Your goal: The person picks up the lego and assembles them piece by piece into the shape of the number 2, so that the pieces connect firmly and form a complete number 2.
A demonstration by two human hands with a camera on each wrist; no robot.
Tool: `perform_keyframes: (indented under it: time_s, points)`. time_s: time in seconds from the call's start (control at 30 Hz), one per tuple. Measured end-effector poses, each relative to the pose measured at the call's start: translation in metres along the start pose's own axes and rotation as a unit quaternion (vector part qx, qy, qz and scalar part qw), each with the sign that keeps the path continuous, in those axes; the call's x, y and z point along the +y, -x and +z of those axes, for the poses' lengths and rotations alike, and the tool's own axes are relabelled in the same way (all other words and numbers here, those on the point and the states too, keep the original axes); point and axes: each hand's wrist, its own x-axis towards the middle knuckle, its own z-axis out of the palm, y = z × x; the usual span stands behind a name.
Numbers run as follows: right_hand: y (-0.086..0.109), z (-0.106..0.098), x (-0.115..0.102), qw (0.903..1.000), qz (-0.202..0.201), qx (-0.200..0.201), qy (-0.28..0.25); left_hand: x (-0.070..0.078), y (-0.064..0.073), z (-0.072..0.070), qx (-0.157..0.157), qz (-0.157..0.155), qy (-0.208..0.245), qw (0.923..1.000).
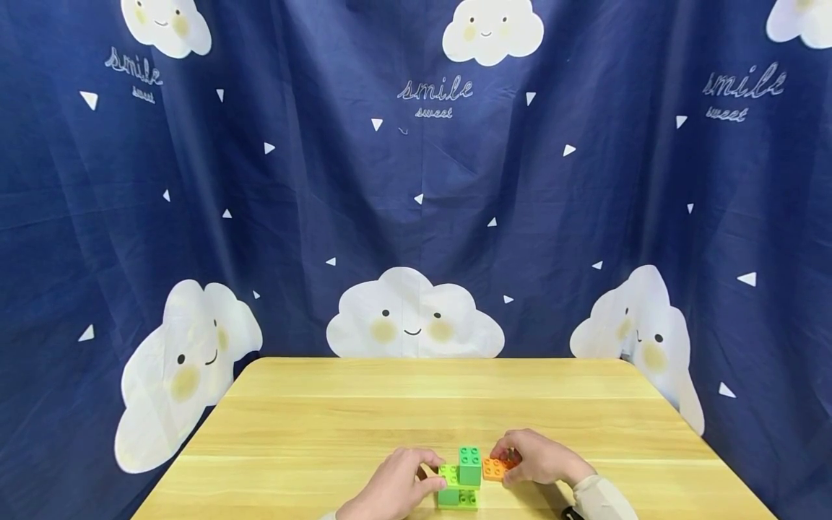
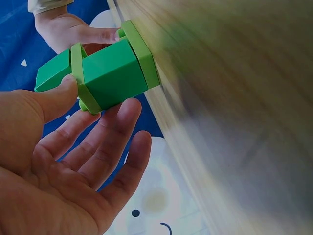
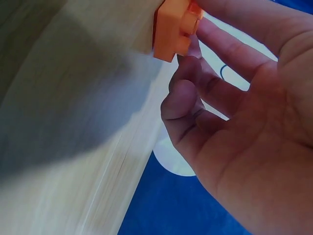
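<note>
A toy building-brick stack [image 1: 469, 473] stands on the table: a lime-green base plate [image 2: 142, 54], a green brick [image 2: 115, 71], a second lime-green plate [image 2: 83, 81] and a smaller green brick [image 2: 54, 71] on top. My left hand [image 1: 398, 482] pinches the upper lime plate between thumb and index finger, its other fingers spread loosely below. Just right of the stack, my right hand [image 1: 538, 458] grips an orange brick [image 1: 492, 469] by its right end, studs up. In the right wrist view this orange brick [image 3: 169, 32] sits close over the wood, partly cut off by the frame.
The light wooden table [image 1: 403, 404] has rounded far corners. Behind it and along both sides hangs a dark blue curtain [image 1: 364, 188] printed with smiling clouds and white triangles. Something black [image 1: 572, 513] shows at the right sleeve [image 1: 603, 498].
</note>
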Motion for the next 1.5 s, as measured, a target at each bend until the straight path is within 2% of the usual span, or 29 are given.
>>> perform_keyframes:
  time_s: [0.27, 0.57, 0.9, 1.5]
  points:
    - [-0.002, -0.003, -0.001, 0.9996, -0.013, 0.011, -0.024, 0.0, 0.0, -0.001, 0.007, 0.006, -0.007, 0.9999]
    - [-0.007, -0.008, -0.002, 0.9979, -0.042, 0.049, 0.009, 0.0, -0.001, -0.002, 0.004, 0.003, -0.002, 1.0]
    - [-0.01, -0.012, -0.006, 0.9949, -0.047, 0.088, 0.014, 0.002, -0.001, -0.003, 0.007, 0.001, -0.008, 0.9999]
    - [-0.004, -0.014, -0.02, 0.9892, -0.074, 0.123, 0.029, 0.002, 0.002, -0.003, -0.014, -0.022, 0.026, 0.9993]
